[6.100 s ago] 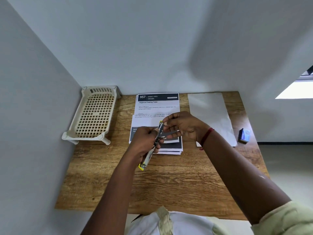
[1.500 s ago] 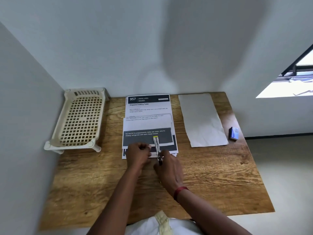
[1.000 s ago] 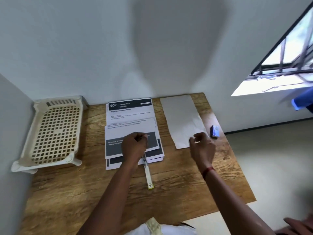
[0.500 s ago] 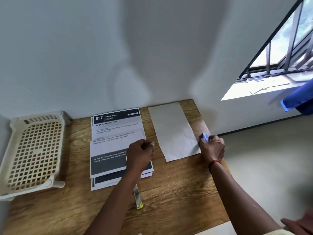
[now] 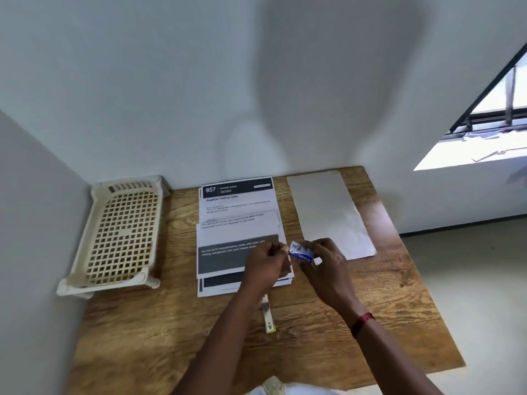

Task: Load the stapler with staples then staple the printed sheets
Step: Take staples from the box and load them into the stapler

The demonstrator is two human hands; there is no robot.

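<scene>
My right hand (image 5: 328, 266) holds a small blue staple box (image 5: 301, 252) just above the right edge of the printed sheets (image 5: 236, 220). My left hand (image 5: 265, 266) has curled fingers, and its fingertips pinch the box's left end. The stapler (image 5: 268, 316), silver with a yellow tip, lies on the wooden table (image 5: 385, 323) under my left wrist. Neither hand holds it, and its far end is hidden by the wrist. The sheets are stacked in the middle of the table near the wall.
A cream plastic lattice tray (image 5: 119, 235) stands at the table's left, against the wall. A blank white sheet (image 5: 328, 209) lies to the right of the printed stack. The table's right edge drops to the floor.
My right hand picked the staple box up from the table's right edge and brought it left over the sheets. My left hand let go of the stapler and met the box.
</scene>
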